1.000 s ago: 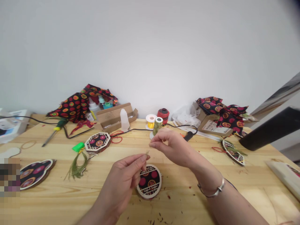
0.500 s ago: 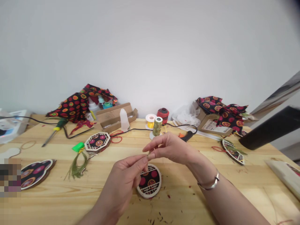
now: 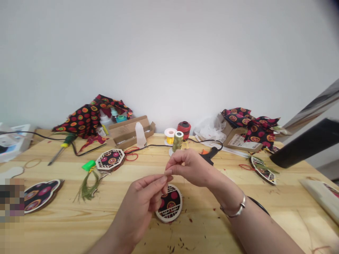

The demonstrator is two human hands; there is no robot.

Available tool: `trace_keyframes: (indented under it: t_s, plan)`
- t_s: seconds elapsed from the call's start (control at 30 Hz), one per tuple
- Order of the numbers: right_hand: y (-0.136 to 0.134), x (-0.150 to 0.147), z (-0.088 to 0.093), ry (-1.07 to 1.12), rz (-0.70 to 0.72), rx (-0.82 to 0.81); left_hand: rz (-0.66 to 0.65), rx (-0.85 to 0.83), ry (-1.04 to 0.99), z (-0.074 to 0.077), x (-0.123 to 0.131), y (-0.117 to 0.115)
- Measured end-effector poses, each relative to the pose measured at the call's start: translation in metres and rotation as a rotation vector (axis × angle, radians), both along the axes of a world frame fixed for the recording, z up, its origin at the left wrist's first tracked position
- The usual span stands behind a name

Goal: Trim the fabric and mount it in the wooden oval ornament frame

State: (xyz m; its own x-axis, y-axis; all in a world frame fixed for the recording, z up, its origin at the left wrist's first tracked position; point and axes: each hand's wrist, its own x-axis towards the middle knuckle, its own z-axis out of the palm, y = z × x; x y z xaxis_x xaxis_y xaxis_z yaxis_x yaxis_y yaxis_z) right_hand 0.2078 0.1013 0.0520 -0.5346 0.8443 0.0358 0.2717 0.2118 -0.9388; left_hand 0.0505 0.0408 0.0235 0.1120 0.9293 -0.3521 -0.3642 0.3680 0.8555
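My left hand [image 3: 149,195] is closed in a pinch above the table, thumb against forefinger. Just above and right of it, my right hand [image 3: 185,167] pinches too, its fingertips meeting those of the left. Whatever lies between the fingertips is too small to make out. Below them a round ornament [image 3: 171,206] with a pale lattice frame over dark patterned cloth lies flat on the table, partly covered by my left hand. Behind my right hand stands a spool of olive-green thread [image 3: 178,141].
Behind the hands stand a yellow thread spool [image 3: 170,135] and a red thread spool [image 3: 184,129]. A glue gun [image 3: 209,155] lies right of them. To the left are an octagonal ornament [image 3: 109,159], a green tassel [image 3: 88,187] and a screwdriver [image 3: 62,149]. A black cylinder [image 3: 304,143] leans in at right.
The fingers of my right hand have curled in more tightly, and the hand has shifted slightly. More of the glue gun shows behind it. My left hand has barely moved.
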Motion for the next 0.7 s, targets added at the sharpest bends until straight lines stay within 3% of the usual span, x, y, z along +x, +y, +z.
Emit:
trace_keyframes:
  t_s: [0.13, 0.7]
  plan:
    - [0.0008, 0.0010, 0.0022, -0.072, -0.056, 0.111, -0.007, -0.047, -0.061, -0.0012, -0.0007, 0.0012]
    - [0.0024, 0.0019, 0.0035, -0.126, -0.149, 0.284, -0.014, -0.020, -0.116, -0.0057, 0.0017, 0.0006]
